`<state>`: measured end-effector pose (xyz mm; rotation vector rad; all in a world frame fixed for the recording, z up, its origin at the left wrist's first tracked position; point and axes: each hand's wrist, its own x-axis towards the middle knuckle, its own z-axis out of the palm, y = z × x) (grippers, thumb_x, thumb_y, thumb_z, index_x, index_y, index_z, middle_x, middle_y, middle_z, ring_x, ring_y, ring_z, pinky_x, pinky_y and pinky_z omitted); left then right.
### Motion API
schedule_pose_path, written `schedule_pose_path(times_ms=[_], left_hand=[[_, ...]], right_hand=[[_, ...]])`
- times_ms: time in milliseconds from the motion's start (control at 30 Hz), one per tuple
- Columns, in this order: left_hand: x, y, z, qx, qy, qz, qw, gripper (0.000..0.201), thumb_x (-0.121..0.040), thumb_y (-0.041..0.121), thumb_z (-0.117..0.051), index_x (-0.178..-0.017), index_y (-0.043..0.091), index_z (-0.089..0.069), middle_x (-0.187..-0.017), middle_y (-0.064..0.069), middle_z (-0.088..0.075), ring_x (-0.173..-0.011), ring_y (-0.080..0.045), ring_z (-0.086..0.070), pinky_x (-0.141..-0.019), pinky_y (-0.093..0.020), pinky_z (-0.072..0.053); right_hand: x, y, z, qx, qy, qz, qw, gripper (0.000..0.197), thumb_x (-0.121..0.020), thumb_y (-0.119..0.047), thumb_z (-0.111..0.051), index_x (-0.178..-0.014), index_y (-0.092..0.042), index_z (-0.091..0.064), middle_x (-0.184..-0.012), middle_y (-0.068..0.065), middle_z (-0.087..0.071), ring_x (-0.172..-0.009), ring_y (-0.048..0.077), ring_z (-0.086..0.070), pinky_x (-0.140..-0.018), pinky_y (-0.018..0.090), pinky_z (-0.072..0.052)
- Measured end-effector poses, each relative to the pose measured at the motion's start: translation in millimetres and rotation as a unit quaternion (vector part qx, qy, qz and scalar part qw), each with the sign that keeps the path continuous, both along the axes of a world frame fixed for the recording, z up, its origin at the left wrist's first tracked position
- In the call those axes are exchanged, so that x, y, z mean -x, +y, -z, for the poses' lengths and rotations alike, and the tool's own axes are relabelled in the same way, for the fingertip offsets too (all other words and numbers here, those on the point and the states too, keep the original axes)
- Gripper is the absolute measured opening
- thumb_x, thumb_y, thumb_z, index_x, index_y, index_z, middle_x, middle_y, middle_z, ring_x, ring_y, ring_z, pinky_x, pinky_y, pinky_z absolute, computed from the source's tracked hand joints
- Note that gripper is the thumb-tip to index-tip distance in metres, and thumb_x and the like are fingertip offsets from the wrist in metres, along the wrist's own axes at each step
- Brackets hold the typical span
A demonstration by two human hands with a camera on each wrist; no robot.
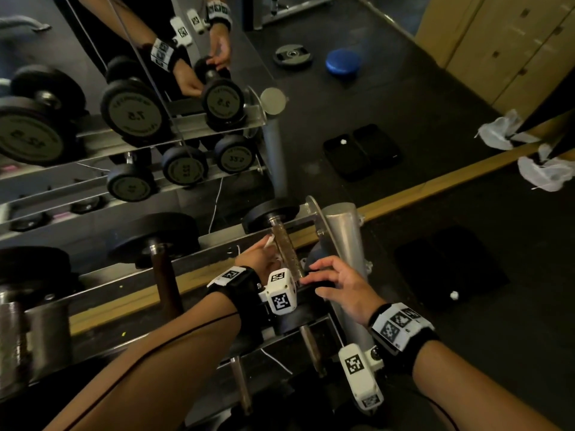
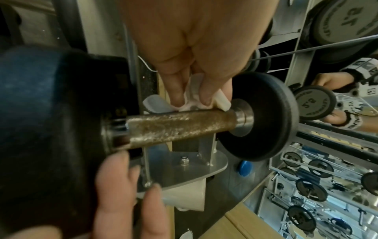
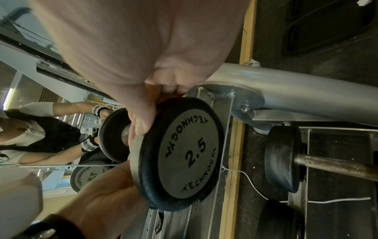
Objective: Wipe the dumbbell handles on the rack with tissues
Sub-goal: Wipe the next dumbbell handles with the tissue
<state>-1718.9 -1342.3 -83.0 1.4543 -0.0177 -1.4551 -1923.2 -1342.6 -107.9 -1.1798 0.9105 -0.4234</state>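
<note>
A small 2.5 dumbbell lies at the right end of the rack's top shelf (image 1: 217, 250), its rusty brown handle (image 1: 284, 247) (image 2: 180, 127) running between two black heads. My left hand (image 1: 259, 259) pinches a white tissue (image 1: 269, 241) (image 2: 192, 98) and presses it against the far side of the handle, close to the far head (image 2: 263, 116). My right hand (image 1: 329, 278) grips the near head (image 3: 184, 153), thumb and fingers curled round its rim. The right hand's fingertips (image 2: 114, 186) show at the bottom of the left wrist view.
A bigger dumbbell (image 1: 155, 234) sits just left on the same shelf, and more lie on the lower shelf (image 1: 308, 343). The rack's steel post (image 1: 345, 231) stands right of my hands. A mirror behind doubles everything. A crumpled tissue (image 1: 544, 172) lies far right, a black mat (image 1: 448, 269) on the floor.
</note>
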Motion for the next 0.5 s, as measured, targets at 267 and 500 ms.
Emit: schedule_pose_path(times_ms=[267, 500], left_hand=[[-6.8, 21.0, 4.3, -0.014, 0.020, 0.194, 0.981, 0.033, -0.098, -0.011, -0.030, -0.094, 0.011, -0.055, -0.081, -0.010, -0.053, -0.064, -0.015, -0.050, -0.049, -0.016, -0.043], [-20.7, 27.7, -6.3, -0.008, 0.019, 0.080, 0.997, 0.018, -0.091, -0.008, -0.055, -0.100, -0.001, -0.069, -0.081, -0.015, -0.070, -0.061, -0.019, -0.069, -0.057, -0.025, -0.059]], right_hand=[[0.6, -0.7, 0.8, 0.012, 0.000, -0.004, 1.000, 0.040, -0.088, 0.006, -0.059, -0.119, -0.018, -0.053, -0.116, 0.003, -0.072, -0.114, 0.017, -0.065, -0.094, 0.036, -0.053], [0.4, -0.7, -4.3, 0.002, 0.004, -0.011, 1.000, 0.037, -0.089, 0.004, -0.059, -0.116, -0.021, -0.055, -0.117, 0.002, -0.071, -0.112, 0.017, -0.066, -0.088, 0.036, -0.054]])
